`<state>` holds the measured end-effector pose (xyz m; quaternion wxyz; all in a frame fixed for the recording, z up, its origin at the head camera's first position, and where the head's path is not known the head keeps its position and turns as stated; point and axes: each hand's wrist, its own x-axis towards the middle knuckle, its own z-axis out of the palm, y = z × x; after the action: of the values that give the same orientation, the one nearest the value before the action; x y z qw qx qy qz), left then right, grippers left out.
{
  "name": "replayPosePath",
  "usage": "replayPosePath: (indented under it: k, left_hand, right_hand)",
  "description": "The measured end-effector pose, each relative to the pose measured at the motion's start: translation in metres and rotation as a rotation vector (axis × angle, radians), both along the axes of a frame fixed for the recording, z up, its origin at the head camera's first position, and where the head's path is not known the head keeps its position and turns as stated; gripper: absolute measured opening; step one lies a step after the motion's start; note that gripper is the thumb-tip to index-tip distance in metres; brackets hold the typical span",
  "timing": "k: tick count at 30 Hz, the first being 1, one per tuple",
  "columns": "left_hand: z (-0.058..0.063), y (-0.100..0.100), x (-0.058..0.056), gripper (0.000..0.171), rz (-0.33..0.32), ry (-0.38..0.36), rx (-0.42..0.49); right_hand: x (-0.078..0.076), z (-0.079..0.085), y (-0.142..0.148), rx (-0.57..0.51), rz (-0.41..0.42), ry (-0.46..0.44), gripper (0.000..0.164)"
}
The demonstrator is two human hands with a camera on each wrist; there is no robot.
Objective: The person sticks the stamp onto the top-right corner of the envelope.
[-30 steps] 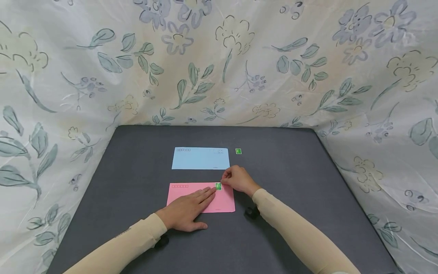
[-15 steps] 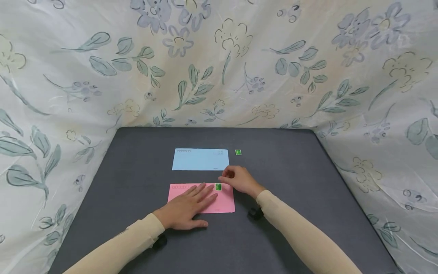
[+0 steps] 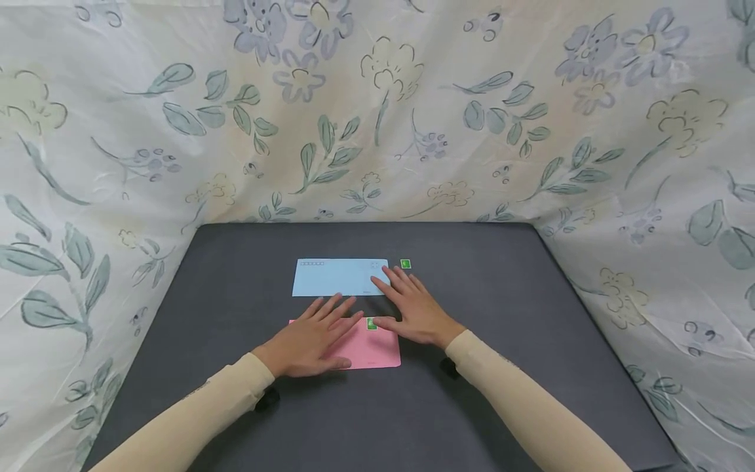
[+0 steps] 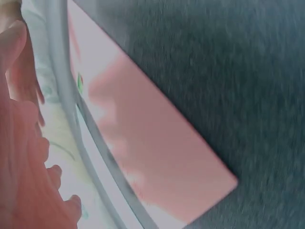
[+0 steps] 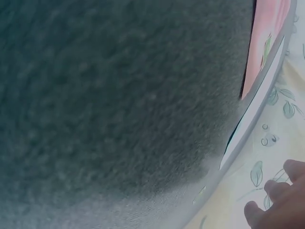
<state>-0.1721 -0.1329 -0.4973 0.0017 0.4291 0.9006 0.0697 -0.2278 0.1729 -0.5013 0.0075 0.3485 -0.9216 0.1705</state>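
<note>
A pink envelope (image 3: 380, 351) lies on the dark table, a green stamp (image 3: 371, 324) at its upper right corner. My left hand (image 3: 308, 342) is over the envelope's left part with its fingers spread. In the left wrist view, that hand appears raised off the paper and its shadow falls on the envelope. My right hand (image 3: 417, 312) holds nothing, its fingers spread. Its thumb is beside the stamp, while its other fingertips reach over the right end of a blue envelope (image 3: 333, 280). Whether those fingertips touch the paper, I cannot tell.
A second green stamp (image 3: 405, 264) lies on the table (image 3: 501, 282) just right of the blue envelope. Beyond the table's back and side edges hangs a flowered cloth (image 3: 448, 151).
My right hand has uncurled its pinched fingers, which now stretch towards the blue envelope. My left hand has moved slightly up and away from the stamp, rising off the pink envelope.
</note>
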Motion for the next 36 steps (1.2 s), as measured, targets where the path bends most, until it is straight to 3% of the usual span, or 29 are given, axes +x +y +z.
replayPosePath:
  k: [4, 14, 24, 36]
  left_hand:
    - [0.003, -0.005, -0.005, 0.092, 0.024, 0.034, -0.038]
    - [0.01, -0.027, -0.026, 0.093, 0.102, 0.139, -0.008]
    - [0.025, -0.04, -0.03, 0.092, 0.139, 0.112, -0.003]
    - [0.029, -0.052, -0.043, 0.093, 0.164, 0.115, -0.025]
  right_hand:
    - [-0.001, -0.002, 0.003, 0.018, 0.002, 0.04, 0.089]
    - [-0.006, -0.004, 0.018, 0.085, -0.033, 0.146, 0.091]
    - [-0.011, -0.005, 0.042, 0.088, -0.105, 0.094, 0.093]
    - [-0.02, -0.006, 0.057, 0.067, -0.132, 0.094, 0.092]
